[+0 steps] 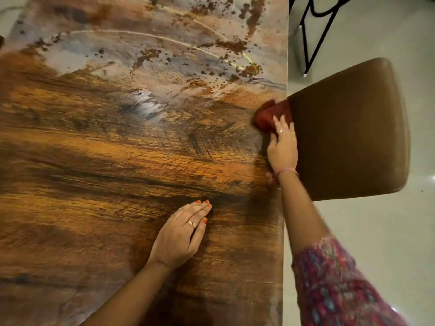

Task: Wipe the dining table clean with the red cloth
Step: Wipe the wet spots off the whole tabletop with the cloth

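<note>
Where right hand (282, 147) presses, red cloth (270, 115) bunched

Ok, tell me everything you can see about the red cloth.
The red cloth is a soft, bunched rag, dark red, lying on the table at its right edge. The right hand presses it with fingers on top. Its far side is hidden behind the brown chair back. Its texture is blurred.
</note>
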`<state>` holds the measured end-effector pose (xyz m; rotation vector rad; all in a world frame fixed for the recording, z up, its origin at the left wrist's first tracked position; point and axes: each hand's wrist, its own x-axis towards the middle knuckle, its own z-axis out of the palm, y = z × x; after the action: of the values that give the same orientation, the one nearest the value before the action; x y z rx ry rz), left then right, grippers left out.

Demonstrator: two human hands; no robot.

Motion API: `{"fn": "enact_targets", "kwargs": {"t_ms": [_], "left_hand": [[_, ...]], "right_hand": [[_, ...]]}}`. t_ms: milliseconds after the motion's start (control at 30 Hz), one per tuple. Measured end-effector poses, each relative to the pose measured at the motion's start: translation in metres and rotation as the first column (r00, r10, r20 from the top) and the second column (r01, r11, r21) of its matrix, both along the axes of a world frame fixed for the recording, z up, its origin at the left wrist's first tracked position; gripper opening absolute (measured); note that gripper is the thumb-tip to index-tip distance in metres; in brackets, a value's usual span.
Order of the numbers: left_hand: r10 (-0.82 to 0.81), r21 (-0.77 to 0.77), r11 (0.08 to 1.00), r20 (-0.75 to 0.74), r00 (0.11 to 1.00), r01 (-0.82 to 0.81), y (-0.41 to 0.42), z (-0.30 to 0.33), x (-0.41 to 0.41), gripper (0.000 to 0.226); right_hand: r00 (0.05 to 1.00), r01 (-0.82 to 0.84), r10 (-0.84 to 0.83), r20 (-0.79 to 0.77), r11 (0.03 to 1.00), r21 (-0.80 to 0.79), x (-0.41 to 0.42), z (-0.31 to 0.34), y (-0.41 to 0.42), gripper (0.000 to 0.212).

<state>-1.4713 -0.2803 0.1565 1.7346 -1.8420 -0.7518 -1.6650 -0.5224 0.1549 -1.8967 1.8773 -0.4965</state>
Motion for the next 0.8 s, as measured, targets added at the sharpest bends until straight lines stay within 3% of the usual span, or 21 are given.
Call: {"fn": "enact_targets", "kwargs": {"t_ms": [167,267,433,667,733,800], "left_hand": [[0.007,0.023,1.000,-0.032,0.999,-0.007,0.000,0.004,0.001,0.042],[0.005,0.018,1.000,-0.054,0.999,-0.004,0.000,0.005,0.002,0.041],[0.017,0.023,1.000,-0.092,0.996,-0.014,-0.001,0.007,0.004,0.038],[0.062,0.151,0.988,-0.251,0.966,-0.024,-0.001,0.015,0.016,0.038],[0.093,0.141,0.989,-0.285,0.954,-0.054,0.002,0.020,0.024,0.037],[0.143,0.087,0.989,-0.306,0.941,-0.122,0.008,0.027,0.036,0.035]], "right_hand": [[0.999,0.045,-0.045,-0.029,0.999,-0.013,-0.021,-0.002,0.148,0.047],[0.995,0.051,-0.048,-0.086,0.998,0.031,-0.026,-0.004,0.186,0.047],[0.974,-0.034,0.035,-0.226,0.999,0.009,-0.011,0.002,0.116,0.046],[0.960,0.132,-0.115,-0.255,0.990,0.050,0.083,0.013,-0.014,0.048],[0.970,0.037,-0.018,-0.243,0.997,0.072,0.130,0.014,-0.017,0.050],[0.959,-0.170,0.179,-0.220,0.984,0.061,0.183,0.015,0.003,0.050]]}}
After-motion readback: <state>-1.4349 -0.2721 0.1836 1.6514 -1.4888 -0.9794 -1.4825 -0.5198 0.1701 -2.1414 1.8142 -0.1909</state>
